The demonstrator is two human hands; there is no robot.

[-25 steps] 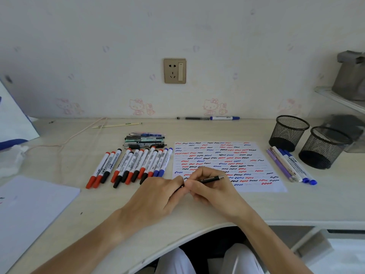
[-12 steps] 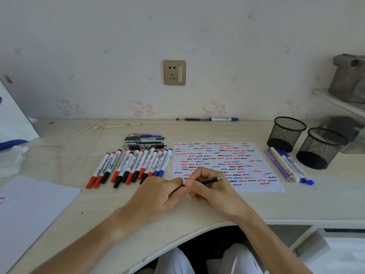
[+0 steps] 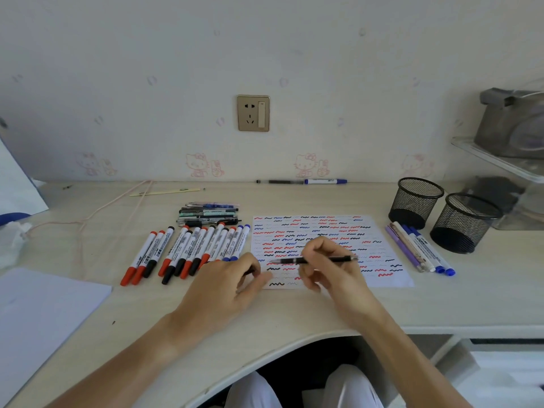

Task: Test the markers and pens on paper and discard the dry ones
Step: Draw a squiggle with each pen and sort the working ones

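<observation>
Moved: hands parted; cap off the slim black pen (image 3: 319, 260).
Right hand (image 3: 332, 269): pinches pen, over squiggle-covered white paper (image 3: 379, 245).
Left hand (image 3: 226, 284): curled round small dark cap, mostly hidden.

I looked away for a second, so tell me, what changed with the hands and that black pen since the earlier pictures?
The hands have come apart. The left hand has pulled away leftward with what looks like the dark cap pinched in its fingers, baring the tip. The right hand keeps its grip on the black pen, now over the test paper. The row of markers and the mesh cups stayed put.
</observation>
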